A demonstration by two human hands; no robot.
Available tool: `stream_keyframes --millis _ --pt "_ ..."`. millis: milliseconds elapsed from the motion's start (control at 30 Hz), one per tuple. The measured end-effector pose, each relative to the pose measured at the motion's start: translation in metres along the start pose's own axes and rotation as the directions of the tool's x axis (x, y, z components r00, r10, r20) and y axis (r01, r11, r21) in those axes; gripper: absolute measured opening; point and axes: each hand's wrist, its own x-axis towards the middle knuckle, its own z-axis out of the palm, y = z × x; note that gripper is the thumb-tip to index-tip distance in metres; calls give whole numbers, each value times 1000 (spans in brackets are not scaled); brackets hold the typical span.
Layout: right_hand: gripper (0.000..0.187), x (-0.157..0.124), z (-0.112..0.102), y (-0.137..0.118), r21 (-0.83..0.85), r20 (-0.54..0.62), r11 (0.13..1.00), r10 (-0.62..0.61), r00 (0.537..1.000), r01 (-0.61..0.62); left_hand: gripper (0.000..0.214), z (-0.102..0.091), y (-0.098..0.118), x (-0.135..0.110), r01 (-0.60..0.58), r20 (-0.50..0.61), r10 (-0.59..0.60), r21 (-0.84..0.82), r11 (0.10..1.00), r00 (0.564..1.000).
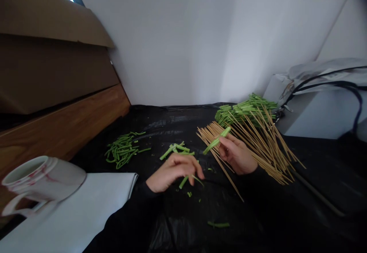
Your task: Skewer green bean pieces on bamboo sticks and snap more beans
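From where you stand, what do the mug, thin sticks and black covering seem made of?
Mug: probably glazed ceramic, judging by its smooth pale surface. Thin sticks: likely bamboo or wood, matte, given their tan colour. Black covering: seemingly plastic sheeting, from its shiny creases.

I see the left cardboard box (54,65) cropped | left hand (176,169) partly hides green stems (180,147) from me | right cables (344,83) cut off | near scraps (189,194) too small to identify

The white wall (177,42) is being softly lit, the black sheeting (172,125) left dim, and the mug (61,178) is being stretched by edge distortion.
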Motion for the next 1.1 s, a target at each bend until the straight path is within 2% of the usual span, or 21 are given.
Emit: stream_keyframes --millis 67,133,233,300,367,467,633,733,867,1100 --pt "28 -1 1 -1 2 14 1000 22 1000 -22 17 7 -1 0 -48 64 30 306 951 997" --pt "29 -3 3 -2 24 37 999 42 998 -43 14 11 -5 2 -63 -28 87 483 874 996" --pt "32 -6 5 -2 27 107 997 66 992 -69 20 7 -11 5 52 -301 121 508 860 946" --pt "31 -9 6 1 1 204 997 79 976 -80 25 3 -15 6 95 -401 106 451 888 910" --pt "29 -12 7 5 -28 320 997 73 945 -68 27 2 -18 8 89 -369 63 382 920 927" --pt "24 -14 7 13 -95 423 995 50 905 -11 24 4 -24 8 76 -230 3 334 940 973" --pt "23 -13 7 14 -215 355 974 11 935 70 23 5 -31 7 69 -189 25 476 877 982" --pt "21 -13 9 9 -303 324 947 2 946 102 20 5 -27 6 48 -139 45 601 798 989" --pt "19 -15 11 3 -364 285 925 2 958 106 16 8 -20 5 24 -88 50 688 726 995" --pt "16 -15 11 5 -341 225 931 -51 973 128 13 14 -23 5 49 -168 110 733 679 980"
